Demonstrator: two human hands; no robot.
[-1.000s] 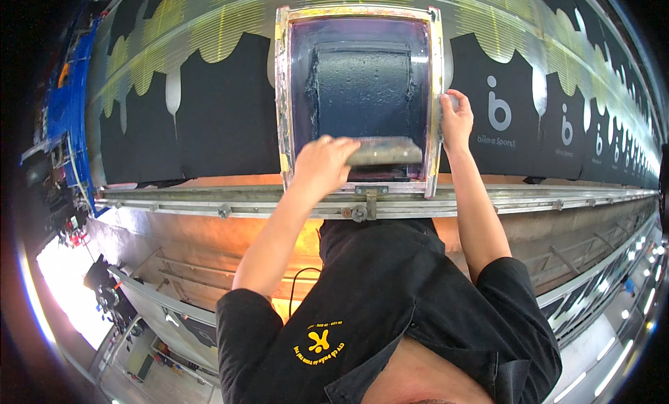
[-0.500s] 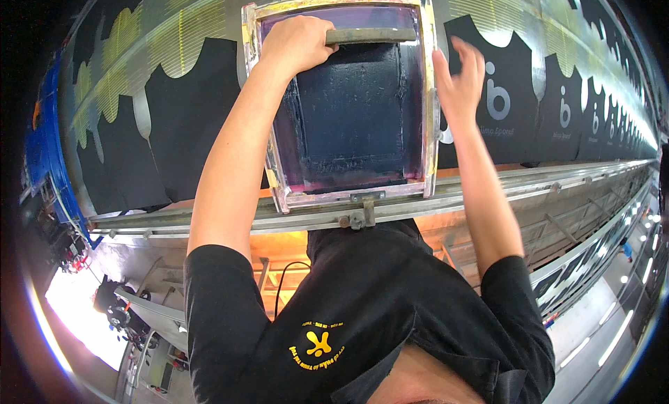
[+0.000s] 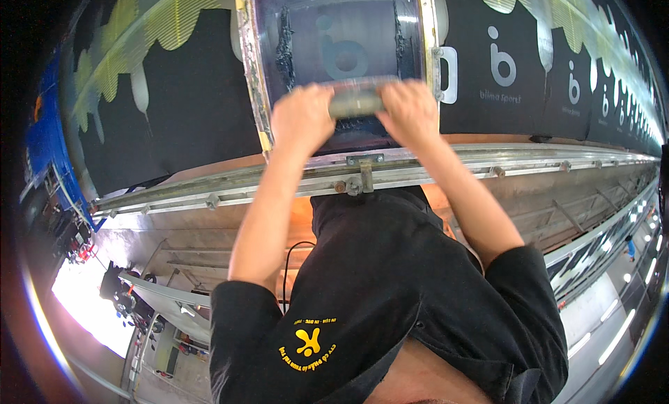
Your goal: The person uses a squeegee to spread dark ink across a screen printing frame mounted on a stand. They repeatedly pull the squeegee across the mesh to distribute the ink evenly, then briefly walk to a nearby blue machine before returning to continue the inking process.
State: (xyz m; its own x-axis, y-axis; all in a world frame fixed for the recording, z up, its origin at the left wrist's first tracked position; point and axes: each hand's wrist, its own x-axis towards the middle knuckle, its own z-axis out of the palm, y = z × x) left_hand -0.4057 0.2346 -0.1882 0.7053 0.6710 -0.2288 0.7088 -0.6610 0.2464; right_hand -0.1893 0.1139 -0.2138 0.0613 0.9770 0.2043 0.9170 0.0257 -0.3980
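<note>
Both hands grip a squeegee (image 3: 355, 101) lying crosswise over the near part of a screen-printing frame. My left hand (image 3: 304, 120) is closed round its left end, my right hand (image 3: 410, 114) round its right end; both are a little blurred. The screen frame (image 3: 431, 28) has pale, paint-stained edges. Through its mesh (image 3: 313, 38) a rounded letter-like shape shows, with dark ink smeared down both sides. Black fabric pieces (image 3: 174, 118) lie on the printing table around the frame. To the right, a fabric piece (image 3: 498, 76) carries a grey print.
A metal rail (image 3: 279, 188) runs along the table's near edge, with a bracket (image 3: 364, 174) holding the frame there. A white handle-shaped piece (image 3: 449, 75) sits at the frame's right side. Further printed fabric pieces (image 3: 573, 90) line the table to the right. Blue structure (image 3: 52, 139) stands far left.
The squeegee has come from the far end of the screen to the near end. My right hand, free before, now grips it too. The mesh shows the shape where dark ink covered it.
</note>
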